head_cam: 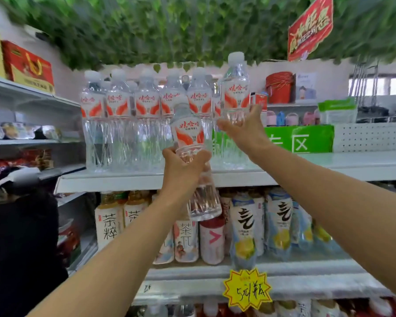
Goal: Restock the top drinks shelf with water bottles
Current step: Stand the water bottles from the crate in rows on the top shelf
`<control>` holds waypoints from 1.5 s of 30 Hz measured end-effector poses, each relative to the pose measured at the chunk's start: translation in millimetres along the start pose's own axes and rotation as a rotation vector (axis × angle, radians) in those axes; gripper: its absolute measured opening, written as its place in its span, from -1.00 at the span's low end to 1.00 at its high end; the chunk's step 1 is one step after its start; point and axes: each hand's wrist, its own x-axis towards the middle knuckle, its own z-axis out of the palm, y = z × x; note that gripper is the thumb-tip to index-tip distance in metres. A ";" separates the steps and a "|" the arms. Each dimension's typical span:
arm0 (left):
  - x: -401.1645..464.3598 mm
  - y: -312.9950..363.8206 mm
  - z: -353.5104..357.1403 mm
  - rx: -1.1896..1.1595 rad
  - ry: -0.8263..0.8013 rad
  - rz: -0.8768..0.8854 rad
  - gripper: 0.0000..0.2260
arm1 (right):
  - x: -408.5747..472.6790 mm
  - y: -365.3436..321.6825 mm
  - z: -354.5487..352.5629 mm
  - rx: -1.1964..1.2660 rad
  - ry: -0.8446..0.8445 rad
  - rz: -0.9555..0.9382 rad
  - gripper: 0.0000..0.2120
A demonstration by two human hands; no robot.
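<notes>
At the centre of the frame the left hand (183, 163) grips a tilted water bottle (192, 161) around its middle, its base hanging below the edge of the top shelf (329, 172). Right of centre, the right hand (242, 129) clasps a second bottle (234, 90) by its lower part, raised above the shelf at the right end of the standing row of bottles (128, 120). The risk lies there: swung in too close, it could knock the row's end bottle and topple its neighbours. The tilted bottle might also catch the shelf lip on the way up, or slip and fall onto the tea drinks (110, 220) below.
</notes>
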 end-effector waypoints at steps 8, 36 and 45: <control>13.8 -0.1 13.4 -0.041 0.003 0.009 -0.47 | 27.9 29.7 7.6 -0.032 -0.012 0.040 -0.15; 24.1 -14.8 6.3 0.005 0.061 0.101 -0.56 | 56.3 83.4 20.3 -0.115 -0.251 0.151 -0.01; 19.1 -8.1 8.7 0.024 0.054 0.080 -0.53 | 47.1 76.3 17.9 -0.132 -0.208 0.204 -0.07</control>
